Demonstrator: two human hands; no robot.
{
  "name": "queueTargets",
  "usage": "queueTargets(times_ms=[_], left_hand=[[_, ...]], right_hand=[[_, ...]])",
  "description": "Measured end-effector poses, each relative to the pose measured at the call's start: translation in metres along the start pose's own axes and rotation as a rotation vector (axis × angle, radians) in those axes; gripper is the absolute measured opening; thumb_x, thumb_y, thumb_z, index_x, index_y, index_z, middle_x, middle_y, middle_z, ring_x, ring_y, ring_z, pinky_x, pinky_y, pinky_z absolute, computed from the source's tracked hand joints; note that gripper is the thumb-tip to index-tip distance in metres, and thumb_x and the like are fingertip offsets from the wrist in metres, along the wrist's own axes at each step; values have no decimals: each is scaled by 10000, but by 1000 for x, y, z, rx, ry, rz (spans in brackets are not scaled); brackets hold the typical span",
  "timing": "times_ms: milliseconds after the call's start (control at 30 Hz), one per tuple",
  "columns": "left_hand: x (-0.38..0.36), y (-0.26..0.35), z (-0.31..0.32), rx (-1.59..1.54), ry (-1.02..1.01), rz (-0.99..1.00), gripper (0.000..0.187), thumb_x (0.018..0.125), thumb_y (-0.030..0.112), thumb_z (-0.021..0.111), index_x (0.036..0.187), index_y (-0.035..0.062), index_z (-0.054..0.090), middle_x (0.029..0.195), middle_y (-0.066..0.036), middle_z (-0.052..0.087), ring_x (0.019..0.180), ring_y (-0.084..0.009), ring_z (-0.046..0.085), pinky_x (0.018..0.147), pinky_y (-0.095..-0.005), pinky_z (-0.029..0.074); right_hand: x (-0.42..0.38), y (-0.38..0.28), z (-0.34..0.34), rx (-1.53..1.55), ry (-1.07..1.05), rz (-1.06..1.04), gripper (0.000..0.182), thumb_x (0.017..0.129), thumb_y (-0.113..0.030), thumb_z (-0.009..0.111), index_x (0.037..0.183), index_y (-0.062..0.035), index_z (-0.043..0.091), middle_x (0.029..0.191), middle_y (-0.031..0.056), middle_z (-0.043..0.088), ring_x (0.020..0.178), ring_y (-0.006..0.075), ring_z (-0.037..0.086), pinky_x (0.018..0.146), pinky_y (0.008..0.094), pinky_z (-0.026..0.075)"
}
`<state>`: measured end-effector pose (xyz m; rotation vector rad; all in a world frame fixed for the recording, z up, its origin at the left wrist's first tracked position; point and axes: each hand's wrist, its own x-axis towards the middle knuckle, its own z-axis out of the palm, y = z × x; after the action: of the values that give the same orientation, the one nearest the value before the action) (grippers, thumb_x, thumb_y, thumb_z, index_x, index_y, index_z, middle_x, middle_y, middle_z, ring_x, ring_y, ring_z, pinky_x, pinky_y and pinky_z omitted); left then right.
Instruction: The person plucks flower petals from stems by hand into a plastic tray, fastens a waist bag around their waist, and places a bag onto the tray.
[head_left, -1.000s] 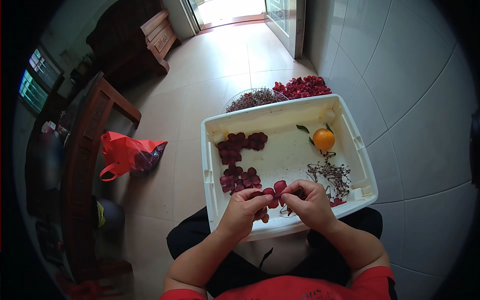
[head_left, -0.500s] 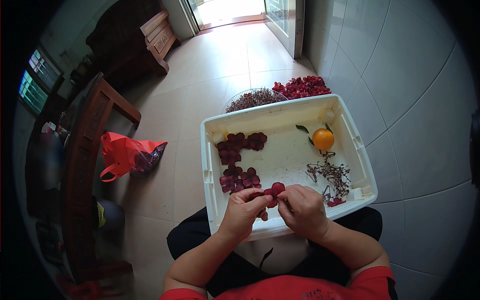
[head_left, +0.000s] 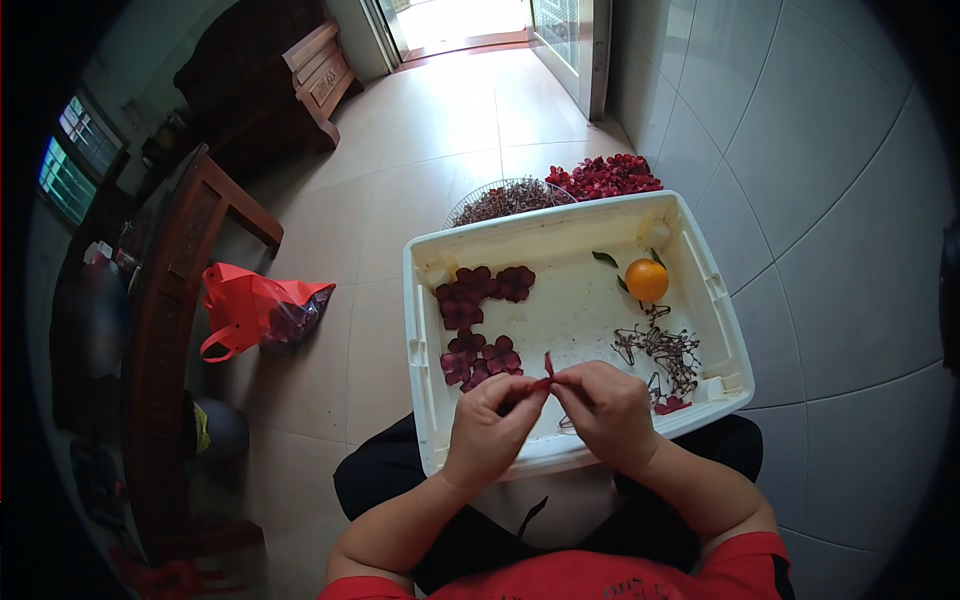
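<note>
A white plastic tub [head_left: 742,345] rests across my lap. Over its near part, my left hand [head_left: 493,420] and my right hand [head_left: 607,415] meet, fingertips pinching a dark red flower [head_left: 547,369] that now appears edge-on. Several flat dark red flowers [head_left: 461,300] lie along the tub's left side. On its right are an orange fruit [head_left: 646,280], green leaves [head_left: 604,258], a tangle of thin brown stems [head_left: 672,355] and a small red petal piece [head_left: 672,405] near the front right corner.
Beyond the tub are a wire basket of brown stems [head_left: 505,198] and a heap of red flowers [head_left: 606,177]. A red bag [head_left: 245,305] stands on the floor at left, beside wooden furniture [head_left: 190,250]. A tiled wall [head_left: 800,160] rises at right.
The flower between my hands has turned from face-up to edge-on. My hands have drawn closer together. A thin stem now shows below my right fingers.
</note>
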<state>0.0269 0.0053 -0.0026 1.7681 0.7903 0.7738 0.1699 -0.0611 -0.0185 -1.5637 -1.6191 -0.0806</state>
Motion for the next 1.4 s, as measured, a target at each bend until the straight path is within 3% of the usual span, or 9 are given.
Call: queueTargets(times_ms=[133,167,333,467,667,833,1000,1133,1400], left_hand=[[9,-2,-6,-783,-21,-551,72,816,9,626,876,-20,653,730,-39,585,567,-90,466,511,-209,390],[10,-1,-6,-782,-20,-551,72,816,9,626,876,-20,653,730,-39,585,567,-90,466,511,-209,390],[9,7,-6,-752,119,-491,74,817,25,633,874,-16,656,752,-41,603,562,-91,470,511,-219,393],[-2,5,-10,19,12,114,90,831,58,633,878,-13,660,736,-34,607,552,-89,473,507,-213,403],[0,7,7,70,16,64,74,846,40,622,887,-14,652,676,-27,597,557,-75,485,501,-202,386],[4,7,-2,-151,-41,-242,99,827,79,643,874,-5,661,680,-19,610,523,-74,458,483,-189,373],[5,0,-6,-403,-82,-414,87,832,79,633,863,4,664,684,-26,614,528,-66,460,481,-187,382],[9,4,-10,-572,-118,-454,75,841,76,619,870,16,655,640,-27,578,518,-76,454,478,-196,394],[10,-5,-10,-969,-250,-619,59,854,60,610,896,23,629,611,-44,542,507,-104,453,488,-226,417]], right_hand=[[6,-7,-8,717,-102,539,92,798,30,608,860,-37,598,860,66,615,663,127,583,555,214,458],[7,-8,-9,719,-103,539,92,798,30,608,860,-37,598,860,66,615,663,127,583,555,214,458],[9,-9,-13,1033,-44,745,92,829,26,609,906,-23,601,906,62,609,682,91,577,568,178,461],[9,-8,-9,1112,55,808,131,829,11,599,957,-10,620,822,46,624,685,82,565,597,185,466],[-1,-1,-4,1052,-1,729,146,822,34,626,960,-9,607,820,48,615,671,81,574,577,172,462],[0,-8,-9,985,-84,697,96,813,21,638,904,3,612,780,41,619,644,76,557,555,173,440],[4,-7,-16,782,-235,621,83,786,32,643,861,1,625,870,70,634,648,81,555,560,177,437],[4,-3,-17,482,-195,380,125,752,48,646,863,-7,644,983,103,635,677,91,569,567,183,444],[5,-5,-13,775,-86,347,170,743,55,654,898,-15,644,1056,117,627,729,135,583,644,218,471]])
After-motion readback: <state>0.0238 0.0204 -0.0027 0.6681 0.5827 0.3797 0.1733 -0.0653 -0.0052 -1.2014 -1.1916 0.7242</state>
